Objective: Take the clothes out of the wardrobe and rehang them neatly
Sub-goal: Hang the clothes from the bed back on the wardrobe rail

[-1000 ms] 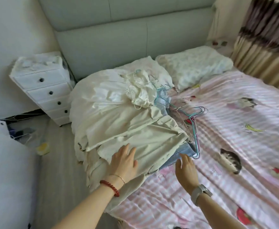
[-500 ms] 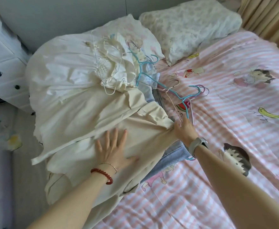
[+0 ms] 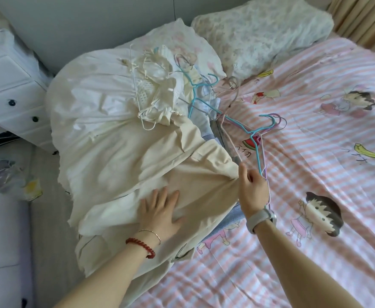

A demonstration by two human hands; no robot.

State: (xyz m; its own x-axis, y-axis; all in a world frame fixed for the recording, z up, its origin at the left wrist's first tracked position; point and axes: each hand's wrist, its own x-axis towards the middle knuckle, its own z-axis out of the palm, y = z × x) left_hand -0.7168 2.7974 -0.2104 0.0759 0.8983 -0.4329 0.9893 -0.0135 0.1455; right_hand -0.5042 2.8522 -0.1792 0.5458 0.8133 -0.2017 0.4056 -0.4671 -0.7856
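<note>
The big soft heap of cream and white clothes [image 3: 124, 134] lies on the pink striped bed sheet [image 3: 315, 174], so I think they are out of the wardrobe but none is hung up neatly yet. The left hand [image 3: 160, 215] lies flat with fingers spread on the near end of the heap, and the right hand [image 3: 252, 185] pinches the cream cloth at the heap's edge. The thin blue wire hanger [image 3: 244, 130] lies just beside the heap, its long arm running from the heap's top toward the right hand and its hook pointing away from the heap.
</note>
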